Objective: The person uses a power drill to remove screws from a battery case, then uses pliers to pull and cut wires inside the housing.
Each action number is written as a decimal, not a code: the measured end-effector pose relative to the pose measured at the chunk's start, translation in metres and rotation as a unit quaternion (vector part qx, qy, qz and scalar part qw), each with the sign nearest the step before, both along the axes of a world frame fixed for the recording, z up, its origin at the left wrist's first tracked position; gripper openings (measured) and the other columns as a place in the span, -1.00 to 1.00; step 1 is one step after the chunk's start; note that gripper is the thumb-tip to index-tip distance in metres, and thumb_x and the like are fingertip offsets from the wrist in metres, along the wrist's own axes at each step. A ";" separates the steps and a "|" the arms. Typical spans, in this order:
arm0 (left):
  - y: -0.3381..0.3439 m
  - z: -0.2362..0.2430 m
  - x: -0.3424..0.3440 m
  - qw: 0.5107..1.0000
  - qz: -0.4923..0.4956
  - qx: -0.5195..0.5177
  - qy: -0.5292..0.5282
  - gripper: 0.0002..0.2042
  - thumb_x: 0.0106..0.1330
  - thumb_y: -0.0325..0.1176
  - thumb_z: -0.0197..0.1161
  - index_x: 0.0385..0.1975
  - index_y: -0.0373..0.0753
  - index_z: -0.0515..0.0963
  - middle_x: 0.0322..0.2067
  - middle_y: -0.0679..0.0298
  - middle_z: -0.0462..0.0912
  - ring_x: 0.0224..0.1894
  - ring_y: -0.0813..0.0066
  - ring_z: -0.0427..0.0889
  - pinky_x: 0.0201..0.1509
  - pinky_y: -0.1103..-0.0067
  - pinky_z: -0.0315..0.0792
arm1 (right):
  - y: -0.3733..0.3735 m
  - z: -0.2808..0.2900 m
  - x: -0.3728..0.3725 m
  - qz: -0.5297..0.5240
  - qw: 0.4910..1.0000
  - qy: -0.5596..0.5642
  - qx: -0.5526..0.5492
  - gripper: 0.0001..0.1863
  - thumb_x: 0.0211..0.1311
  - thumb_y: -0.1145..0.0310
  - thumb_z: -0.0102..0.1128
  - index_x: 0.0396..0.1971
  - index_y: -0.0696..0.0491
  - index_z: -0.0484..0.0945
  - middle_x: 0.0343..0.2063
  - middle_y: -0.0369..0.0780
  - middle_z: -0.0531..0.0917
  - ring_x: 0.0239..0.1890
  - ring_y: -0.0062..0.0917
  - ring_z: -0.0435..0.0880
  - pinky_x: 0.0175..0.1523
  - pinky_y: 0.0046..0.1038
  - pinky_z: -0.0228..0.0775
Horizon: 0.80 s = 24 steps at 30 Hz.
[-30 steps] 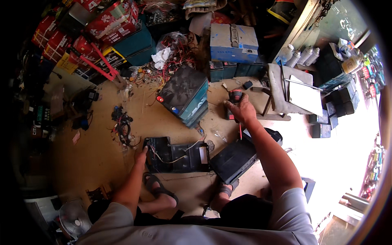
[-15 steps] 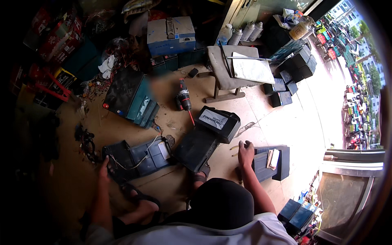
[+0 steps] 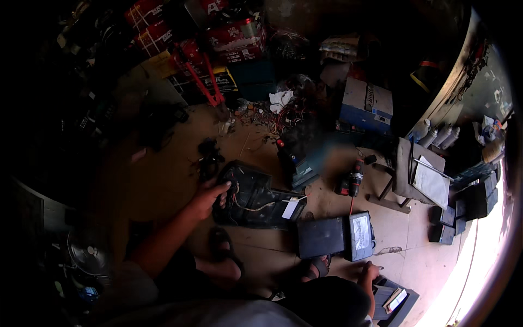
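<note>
Left hand [image 3: 208, 197]: grip closed on the left edge of an open black battery case [image 3: 251, 197], fingers curled over its rim. Case is matte black plastic, flat and roughly rectangular, lying on the floor [image 3: 163, 180] right in front of the person's sandalled feet; thin pale wires loop across the inside, white tag at its right end.

Right hand [image 3: 369, 271]: resting on a dark boxy battery [image 3: 393, 298] at lower right, by the knee. Can't tell whether its grip is closed, fingers mostly hidden.

Between the hands: a black rectangular battery [image 3: 335, 235] with a pale label, lying flat on the floor. Behind the case: a blurred teal-sided battery [image 3: 298, 163], then a red-and-black power tool [image 3: 353, 179]. Tangle of wires [image 3: 283, 111] and a white rag further back. Red bolt cutters [image 3: 207, 73] lean on red cartons upper left. Blue-and-white box [image 3: 365, 103] at back right, small wooden stool [image 3: 417, 177] to the right. Floor is bare, dusty concrete.
</note>
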<state>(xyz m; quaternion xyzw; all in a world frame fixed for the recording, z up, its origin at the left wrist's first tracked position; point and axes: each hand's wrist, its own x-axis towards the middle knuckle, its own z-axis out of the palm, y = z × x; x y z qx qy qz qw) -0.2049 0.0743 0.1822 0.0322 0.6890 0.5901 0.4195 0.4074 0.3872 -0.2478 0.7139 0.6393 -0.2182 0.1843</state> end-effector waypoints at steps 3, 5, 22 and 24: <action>-0.020 0.002 0.011 1.000 0.007 -0.002 0.006 -0.83 0.42 -0.24 0.32 -0.12 -0.13 0.56 -0.53 0.45 0.45 -0.54 0.63 0.44 -0.42 0.58 0.39 | -0.013 0.028 -0.011 0.163 0.964 0.175 0.119 -0.46 0.31 -0.07 0.23 -0.21 0.22 0.53 -0.32 -0.08 0.66 -0.22 -0.21 0.71 -0.18 -0.17 0.62; -0.022 -0.001 0.017 1.000 0.009 0.004 -0.005 -0.82 0.42 -0.25 0.31 -0.09 -0.14 0.59 -0.52 0.45 0.47 -0.54 0.62 0.44 -0.41 0.58 0.40 | -0.028 0.046 0.001 0.249 0.908 0.274 0.197 -0.54 0.27 -0.03 0.27 -0.31 0.14 0.49 -0.39 -0.19 0.66 -0.32 -0.34 0.70 -0.26 -0.17 0.60; -0.050 -0.022 0.065 0.965 0.182 0.108 -0.155 -0.56 0.42 0.23 0.19 -0.42 -0.04 0.59 -0.68 0.44 0.48 -0.69 0.57 0.44 -0.59 0.57 0.31 | -0.031 0.612 -0.192 -0.038 0.676 0.712 0.185 -0.63 0.54 0.25 0.09 0.18 0.15 0.51 -0.28 -0.26 0.65 -0.35 -0.70 0.56 -0.30 -0.60 0.35; -0.064 -0.032 0.066 0.964 0.203 0.096 -0.140 -0.56 0.42 0.22 0.20 -0.40 -0.05 0.61 -0.68 0.44 0.48 -0.70 0.57 0.43 -0.60 0.58 0.29 | -0.073 0.652 -0.255 0.075 0.661 0.728 0.165 -0.61 0.57 0.27 0.04 0.23 0.16 0.48 -0.28 -0.30 0.65 -0.36 -0.70 0.59 -0.36 -0.68 0.36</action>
